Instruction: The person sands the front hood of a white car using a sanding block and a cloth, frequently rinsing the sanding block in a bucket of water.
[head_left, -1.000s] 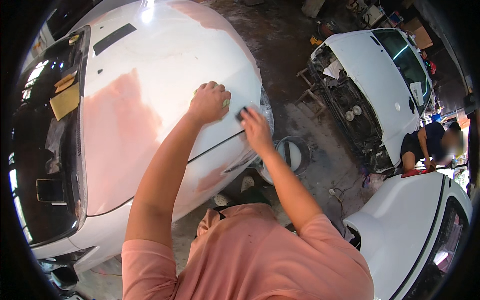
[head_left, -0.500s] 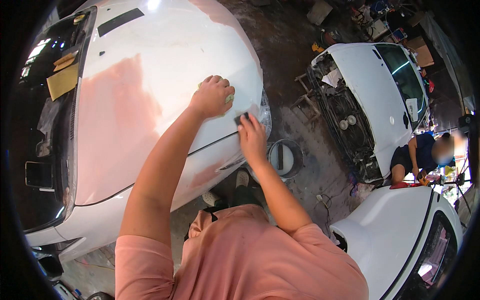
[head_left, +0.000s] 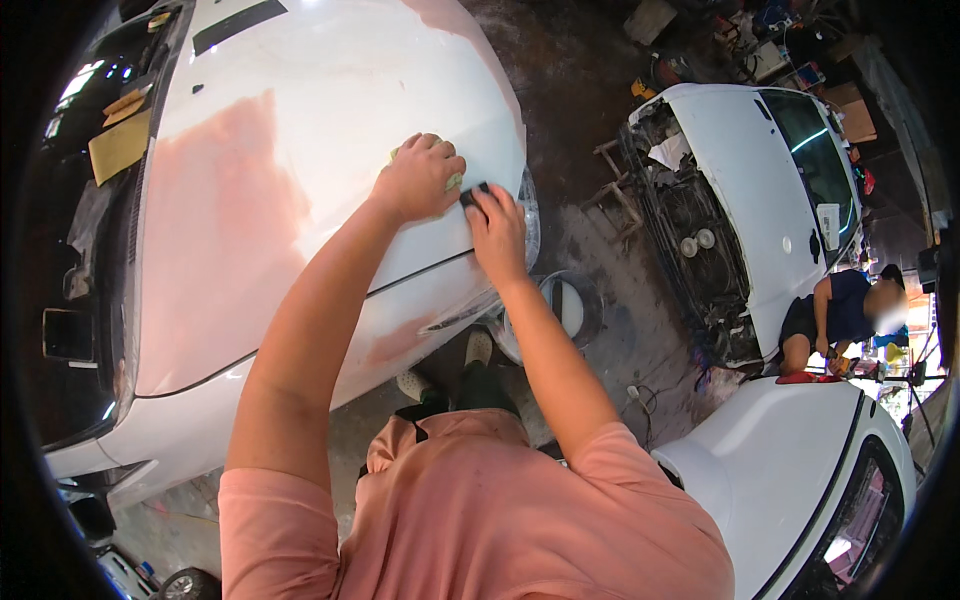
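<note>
My left hand (head_left: 420,178) is closed over a pale yellow-green cloth or sponge (head_left: 454,181), pressed on the white car hood (head_left: 350,70). Most of that piece is hidden under the fingers. Just to its right, my right hand (head_left: 498,228) grips a small black sanding block (head_left: 469,197) lying against the hood near its front edge. The two hands are close together. Pinkish, matte patches (head_left: 225,180) show on the hood's paint, and another lies on the fender below the panel gap.
A bucket (head_left: 570,310) of whitish liquid stands on the floor by the bumper. Yellow sheets (head_left: 120,148) lie on the windshield. At right are a white car (head_left: 745,170) with its front end stripped, another white car (head_left: 765,450), and a co-worker (head_left: 850,310) holding a tool.
My right hand has slid the black block forward along the hood, closer to my left hand. The left hand has shifted only slightly, and the view has moved a little.
</note>
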